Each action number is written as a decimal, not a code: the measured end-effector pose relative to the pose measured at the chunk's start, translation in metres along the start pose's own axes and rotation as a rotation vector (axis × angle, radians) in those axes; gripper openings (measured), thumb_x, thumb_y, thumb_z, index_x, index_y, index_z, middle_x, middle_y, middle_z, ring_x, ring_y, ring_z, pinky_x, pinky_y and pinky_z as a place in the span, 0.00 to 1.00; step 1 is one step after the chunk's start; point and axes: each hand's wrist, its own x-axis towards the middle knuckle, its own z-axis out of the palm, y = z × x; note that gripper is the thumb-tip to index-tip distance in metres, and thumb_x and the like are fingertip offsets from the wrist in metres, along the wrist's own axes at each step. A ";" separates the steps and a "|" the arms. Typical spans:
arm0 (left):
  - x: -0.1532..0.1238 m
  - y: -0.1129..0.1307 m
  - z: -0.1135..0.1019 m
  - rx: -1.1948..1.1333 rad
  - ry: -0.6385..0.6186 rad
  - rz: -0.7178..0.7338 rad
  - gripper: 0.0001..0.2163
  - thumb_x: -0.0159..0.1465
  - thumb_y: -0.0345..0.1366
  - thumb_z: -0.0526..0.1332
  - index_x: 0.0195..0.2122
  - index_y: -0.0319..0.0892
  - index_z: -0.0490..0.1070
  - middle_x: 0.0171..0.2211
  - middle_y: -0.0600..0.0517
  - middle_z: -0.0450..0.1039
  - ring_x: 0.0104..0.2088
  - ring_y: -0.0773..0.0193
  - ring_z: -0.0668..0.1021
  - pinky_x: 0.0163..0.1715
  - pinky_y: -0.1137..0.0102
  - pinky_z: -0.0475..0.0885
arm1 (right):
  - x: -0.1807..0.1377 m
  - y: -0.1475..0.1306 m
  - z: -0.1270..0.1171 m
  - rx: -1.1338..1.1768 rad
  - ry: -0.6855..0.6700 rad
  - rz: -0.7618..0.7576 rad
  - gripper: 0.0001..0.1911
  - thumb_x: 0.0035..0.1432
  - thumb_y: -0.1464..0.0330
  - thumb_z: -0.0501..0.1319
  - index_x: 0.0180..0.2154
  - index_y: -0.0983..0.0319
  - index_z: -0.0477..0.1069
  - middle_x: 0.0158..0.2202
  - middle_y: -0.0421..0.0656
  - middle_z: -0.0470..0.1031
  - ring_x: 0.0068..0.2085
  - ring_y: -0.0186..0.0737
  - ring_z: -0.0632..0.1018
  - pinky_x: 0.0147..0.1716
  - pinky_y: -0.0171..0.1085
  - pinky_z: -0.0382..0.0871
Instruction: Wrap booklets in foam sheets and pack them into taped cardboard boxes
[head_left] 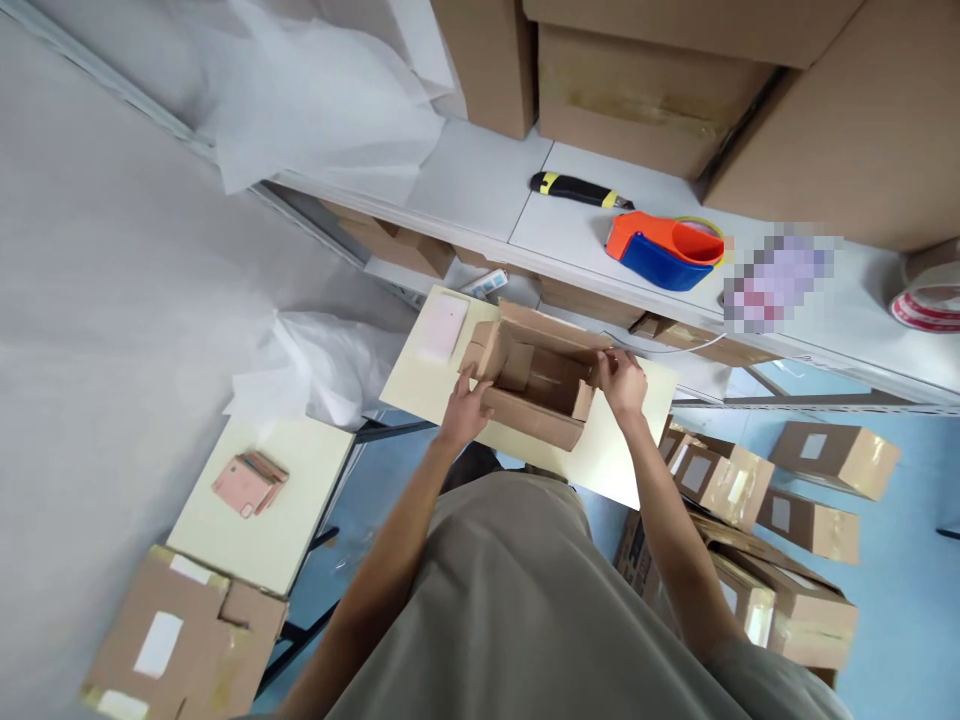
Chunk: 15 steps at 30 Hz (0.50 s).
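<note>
An open box on a counter is held, its edges pinched in the left hand's and right hand's grip.

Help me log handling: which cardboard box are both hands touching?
The open-topped cardboard box on the cream table, between left hand and right hand; no hands touch the others.

Packing station in a warehouse or stockroom, by the look of it: taped, labelled cartons stand on a blue floor, bigger boxes line a white shelf. Along that shelf, within arm's reach: utility knife, orange-and-blue tape dispenser, roll of tape. White wrapping sheets bunched upper left; open carton on a pale-yellow table below.
</note>
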 end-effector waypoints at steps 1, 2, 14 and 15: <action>0.000 0.000 -0.001 -0.001 -0.009 0.001 0.28 0.61 0.27 0.72 0.64 0.44 0.75 0.78 0.37 0.54 0.79 0.34 0.61 0.75 0.44 0.68 | -0.003 0.000 -0.003 0.016 0.001 -0.016 0.20 0.78 0.55 0.56 0.52 0.60 0.82 0.52 0.52 0.82 0.44 0.50 0.82 0.43 0.42 0.71; 0.001 -0.001 -0.003 -0.006 -0.022 0.006 0.29 0.61 0.27 0.72 0.64 0.44 0.75 0.78 0.37 0.54 0.78 0.34 0.62 0.74 0.44 0.68 | -0.007 0.000 -0.005 0.036 0.004 -0.035 0.22 0.79 0.54 0.55 0.51 0.60 0.82 0.53 0.53 0.82 0.46 0.51 0.82 0.45 0.43 0.72; 0.047 -0.072 -0.087 -0.279 0.231 -0.039 0.14 0.71 0.42 0.67 0.55 0.46 0.79 0.54 0.44 0.83 0.48 0.51 0.85 0.56 0.56 0.79 | -0.078 -0.108 -0.039 0.029 0.242 -0.013 0.21 0.78 0.52 0.57 0.46 0.58 0.81 0.49 0.50 0.83 0.42 0.49 0.84 0.42 0.44 0.78; 0.054 -0.087 -0.092 -0.292 0.249 -0.070 0.13 0.71 0.42 0.66 0.54 0.46 0.79 0.54 0.44 0.83 0.47 0.51 0.85 0.56 0.56 0.79 | -0.082 -0.127 -0.039 0.022 0.248 -0.033 0.20 0.78 0.53 0.57 0.46 0.58 0.81 0.49 0.50 0.83 0.43 0.49 0.84 0.44 0.45 0.78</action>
